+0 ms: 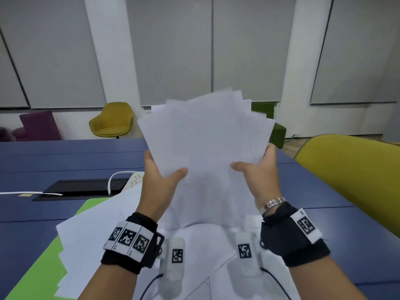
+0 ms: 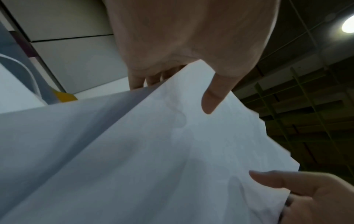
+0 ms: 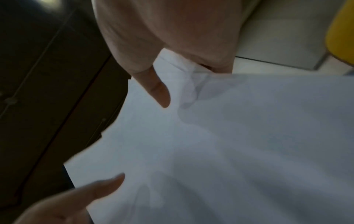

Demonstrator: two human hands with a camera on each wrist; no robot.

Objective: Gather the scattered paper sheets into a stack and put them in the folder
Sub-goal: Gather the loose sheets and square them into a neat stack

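A: Where are the paper sheets now?

B: The fanned bundle of paper sheets (image 1: pixel 205 146) is held upright in the air above the blue table (image 1: pixel 65 161). The left hand (image 1: pixel 161 176) grips its left edge, thumb on the front and fingers behind. The right hand (image 1: pixel 257 169) grips the right edge in the same way.

A: So both hands are closed on it?

B: Yes, each pinches the bundle between thumb and fingers. The top corners are spread, not aligned.

A: And the folder?

B: The green folder (image 1: pixel 43 265) lies flat on the table at the left. More loose sheets (image 1: pixel 91 230) lie on the table below the hands and partly cover it. Behind, a yellow chair (image 1: pixel 112 120) stands near the wall.
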